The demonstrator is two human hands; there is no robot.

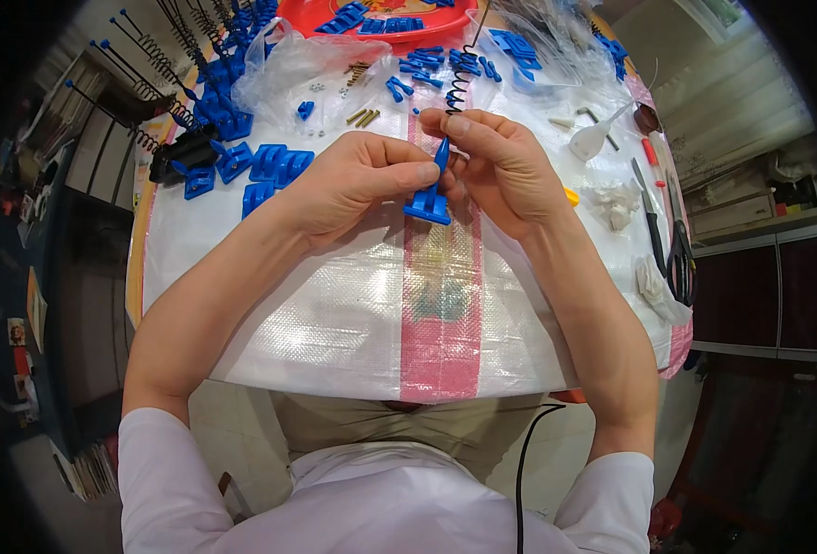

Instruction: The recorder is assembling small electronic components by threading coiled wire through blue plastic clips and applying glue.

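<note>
Centre of the frame, just above the pink stripe: left hand (357, 180) pinched shut on a blue plastic piece (429, 196), thumb and forefinger clamped on its narrow stem, flat base hanging lowest; right hand (499, 166) closed on the top of the same stem, fingertips also nipping the lower end of a black coiled spring (457, 85) rising toward the upper centre. Likely trouble, judged from this hold: spring springing free and flicking off across the woven white sheet (334, 305) if the right fingertips slacken, since only its last turns sit in the pinch; stem bending or snapping under a crooked push, being thin against the wide base; small brass pins (363, 116) nudged away by a stray wrist, lying loose just beyond the knuckles. Counts, as far as visible: one blue piece in hand; one spring in hand; about six loose blue bases (274, 166) left of centre; finished spring-topped assemblies (163, 69) bunched at upper left, too crowded to count exactly; one red tray (376, 28) at top; one pair of black scissors (678, 258) at the right edge.
</note>
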